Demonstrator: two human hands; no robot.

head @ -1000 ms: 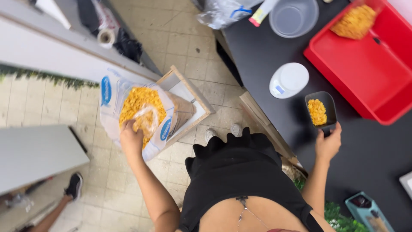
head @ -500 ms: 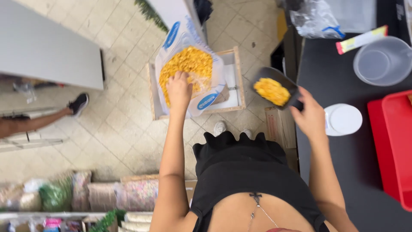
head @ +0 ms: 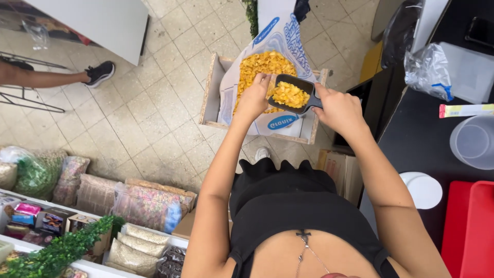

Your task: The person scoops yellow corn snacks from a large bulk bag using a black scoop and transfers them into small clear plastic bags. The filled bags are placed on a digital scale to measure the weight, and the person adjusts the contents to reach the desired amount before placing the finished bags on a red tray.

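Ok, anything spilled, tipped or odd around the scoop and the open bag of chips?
Nothing stands out. The black plastic scoop sits level and full above the open white-and-blue bag, held by the right hand; the left hand touches its rim. No chips show on the tiled floor.
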